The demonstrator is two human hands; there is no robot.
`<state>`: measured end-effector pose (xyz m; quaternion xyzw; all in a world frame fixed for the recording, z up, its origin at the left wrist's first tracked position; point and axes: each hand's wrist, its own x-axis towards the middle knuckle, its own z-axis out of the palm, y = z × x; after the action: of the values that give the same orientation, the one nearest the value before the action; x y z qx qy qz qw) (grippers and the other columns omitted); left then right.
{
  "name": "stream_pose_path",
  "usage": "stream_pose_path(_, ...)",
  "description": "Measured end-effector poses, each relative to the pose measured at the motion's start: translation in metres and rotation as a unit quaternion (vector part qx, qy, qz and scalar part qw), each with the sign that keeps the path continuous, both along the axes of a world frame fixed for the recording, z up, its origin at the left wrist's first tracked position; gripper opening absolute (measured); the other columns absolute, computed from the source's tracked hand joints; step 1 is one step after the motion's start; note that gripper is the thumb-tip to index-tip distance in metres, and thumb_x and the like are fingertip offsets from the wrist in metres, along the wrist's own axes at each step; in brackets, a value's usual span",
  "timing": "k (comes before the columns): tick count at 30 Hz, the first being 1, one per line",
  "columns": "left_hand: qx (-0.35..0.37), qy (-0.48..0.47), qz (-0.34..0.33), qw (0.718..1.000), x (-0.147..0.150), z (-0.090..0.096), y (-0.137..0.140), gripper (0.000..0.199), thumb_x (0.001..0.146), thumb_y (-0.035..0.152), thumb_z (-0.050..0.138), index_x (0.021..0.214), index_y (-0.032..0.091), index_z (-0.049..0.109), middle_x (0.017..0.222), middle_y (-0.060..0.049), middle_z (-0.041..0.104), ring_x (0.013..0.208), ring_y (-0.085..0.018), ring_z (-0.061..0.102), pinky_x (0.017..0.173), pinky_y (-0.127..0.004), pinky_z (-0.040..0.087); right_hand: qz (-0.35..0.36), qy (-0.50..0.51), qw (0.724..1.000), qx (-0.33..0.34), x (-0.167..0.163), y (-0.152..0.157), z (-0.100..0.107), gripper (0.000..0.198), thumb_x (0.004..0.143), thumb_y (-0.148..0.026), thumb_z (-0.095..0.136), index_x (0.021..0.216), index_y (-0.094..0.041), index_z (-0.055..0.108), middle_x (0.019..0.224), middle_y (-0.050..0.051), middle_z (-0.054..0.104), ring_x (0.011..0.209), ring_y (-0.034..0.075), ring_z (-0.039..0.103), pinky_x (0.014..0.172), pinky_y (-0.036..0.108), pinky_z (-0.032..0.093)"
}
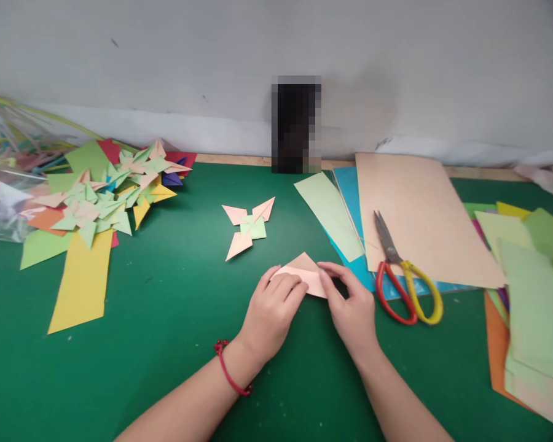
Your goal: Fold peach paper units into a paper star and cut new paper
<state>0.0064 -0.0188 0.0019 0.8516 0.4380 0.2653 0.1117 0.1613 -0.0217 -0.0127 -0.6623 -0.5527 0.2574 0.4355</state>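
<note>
Here, pink paper (314, 282) lies between left hand (273, 309) and right hand (354, 312).

Folded peach sheet (304, 263) was paper, matt and smooth. Pinwheel piece (254, 228) looked like the same matt stock. Large peach sheet (419, 215) was flat matt paper too; blue sheets (349, 191) under it looked shinier, like plastic film, along the front edge. Scissors (391, 250) had dark metal blades (384, 234) and smooth, slightly glossy plastic-looking handles (403, 319). Clear bag (9, 215) was thin glossy plastic. Surface (166, 344) read smooth, low sheen, specked. Wall (166, 49) looked smooth, matt, scuffed. Bracelet (225, 371) was red cord.
</note>
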Motion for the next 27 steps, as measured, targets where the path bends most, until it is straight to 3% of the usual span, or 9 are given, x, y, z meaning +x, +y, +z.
stream_pose_path(3,-0.003,0.018,-0.001,1.0,-0.001,-0.001,-0.001,0.022,0.092,0.01,0.039,0.096,0.018,0.059,0.091,-0.003,0.066,0.087,-0.015,0.06,0.099,-0.038,0.038,0.013,-0.022,0.999,0.031,0.0,0.0,0.003,0.018,0.086,-0.026,0.053,0.1,-0.022,0.064,0.099,0.006,0.067,0.093,0.02,0.062,0.082,0.037,0.05)
stream_pose_path(8,-0.029,0.019,0.027,0.999,0.0,-0.004,-0.001,0.02,0.091,0.01,0.042,0.092,0.019,0.059,0.087,-0.001,0.064,0.082,-0.015,0.058,0.096,-0.038,0.038,-0.005,-0.08,0.984,0.159,0.0,-0.001,0.008,0.017,0.085,-0.016,0.053,0.097,-0.023,0.063,0.097,0.006,0.065,0.095,0.021,0.06,0.086,0.041,0.048)
stream_pose_path(12,-0.045,-0.001,0.052,0.998,0.0,-0.004,0.002,0.015,0.092,0.02,0.046,0.085,0.019,0.059,0.083,-0.002,0.062,0.081,-0.017,0.055,0.086,-0.037,0.042,0.068,-0.116,0.986,0.1,0.0,-0.001,0.004,0.016,0.086,-0.019,0.05,0.097,-0.023,0.062,0.092,0.005,0.067,0.088,0.021,0.061,0.08,0.039,0.048)
stream_pose_path(15,-0.089,-0.019,0.067,0.994,-0.001,-0.003,0.005,0.012,0.091,0.023,0.05,0.085,0.019,0.06,0.082,-0.001,0.061,0.081,-0.017,0.053,0.078,-0.033,0.041,0.081,-0.135,0.985,0.069,0.0,0.0,0.001,0.015,0.088,-0.022,0.049,0.097,-0.022,0.061,0.092,0.005,0.067,0.087,0.02,0.062,0.08,0.038,0.047)
stream_pose_path(22,-0.16,-0.042,0.098,0.981,-0.003,-0.002,0.008,0.011,0.089,0.028,0.054,0.084,0.021,0.061,0.085,0.001,0.063,0.079,-0.016,0.054,0.074,-0.034,0.034,0.099,-0.143,0.983,0.063,0.001,0.0,0.002,0.006,0.085,-0.027,0.056,0.086,-0.022,0.059,0.086,0.004,0.066,0.086,0.02,0.061,0.081,0.038,0.043)
stream_pose_path(27,-0.159,-0.042,0.106,0.981,-0.004,-0.002,0.009,0.013,0.089,0.028,0.053,0.084,0.021,0.062,0.084,0.0,0.062,0.079,-0.016,0.053,0.072,-0.034,0.033,0.102,-0.161,0.98,0.059,0.004,0.002,0.0,0.014,0.084,-0.035,0.057,0.079,-0.022,0.06,0.099,0.006,0.063,0.096,0.023,0.059,0.084,0.042,0.043)
